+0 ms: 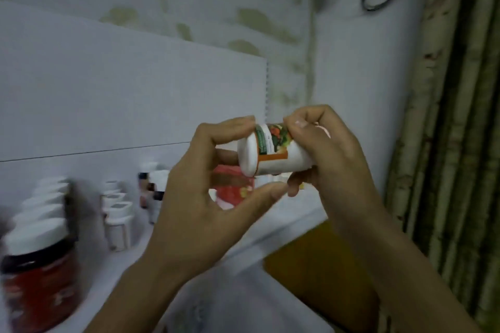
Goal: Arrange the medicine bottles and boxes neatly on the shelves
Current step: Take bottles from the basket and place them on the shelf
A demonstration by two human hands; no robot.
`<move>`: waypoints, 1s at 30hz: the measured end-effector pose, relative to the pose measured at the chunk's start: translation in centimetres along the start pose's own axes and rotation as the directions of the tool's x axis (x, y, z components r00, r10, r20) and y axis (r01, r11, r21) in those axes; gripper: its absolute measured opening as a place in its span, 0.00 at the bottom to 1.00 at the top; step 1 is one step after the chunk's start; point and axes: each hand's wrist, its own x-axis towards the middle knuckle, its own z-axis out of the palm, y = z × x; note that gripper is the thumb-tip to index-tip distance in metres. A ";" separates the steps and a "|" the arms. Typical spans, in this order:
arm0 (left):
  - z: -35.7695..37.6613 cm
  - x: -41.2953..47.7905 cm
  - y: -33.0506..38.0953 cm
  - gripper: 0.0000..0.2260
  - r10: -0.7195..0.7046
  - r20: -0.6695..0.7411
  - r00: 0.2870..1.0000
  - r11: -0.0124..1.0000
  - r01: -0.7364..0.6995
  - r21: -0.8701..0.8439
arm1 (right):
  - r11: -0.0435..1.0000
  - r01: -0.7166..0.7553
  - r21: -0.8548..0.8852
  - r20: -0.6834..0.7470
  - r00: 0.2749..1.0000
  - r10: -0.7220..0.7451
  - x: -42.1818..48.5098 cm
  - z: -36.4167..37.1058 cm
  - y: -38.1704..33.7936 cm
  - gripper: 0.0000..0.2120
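A white medicine bottle (273,153) with a green and orange label lies sideways in the air above the shelf, its white cap pointing left. My right hand (324,151) grips its body from the right, fingers curled over the top and under the bottom. My left hand (205,192) curls round the cap end, with fingertips at the cap's upper edge and the thumb just below the bottle. Behind my hands a red and pink box or bottle (232,186) stands on the white shelf (270,235).
On the shelf's left stands a row of red jars with white lids (40,265), then a row of small white bottles (116,213) and some dark-labelled bottles (151,189). A white panel rises behind. A patterned curtain (446,143) hangs at right; a yellow-brown surface (311,273) lies below.
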 end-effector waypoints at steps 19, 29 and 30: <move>41.4 -27.0 0.3 0.18 -0.531 0.834 0.152 0.362 0.930 0.061 | 0.541 -0.748 0.383 -0.551 0.286 0.784 -31.5 -33.7 12.1 0.11; 55.2 -30.8 -10.6 0.11 -0.425 0.887 -0.178 0.253 0.918 0.306 | 0.388 -0.900 0.199 -0.763 0.107 0.637 -33.7 -41.9 22.5 0.16; 56.6 -31.1 -11.2 0.14 -0.397 0.894 -0.207 0.270 0.905 0.329 | 0.377 -0.912 0.163 -0.774 0.119 0.622 -33.8 -42.9 23.4 0.17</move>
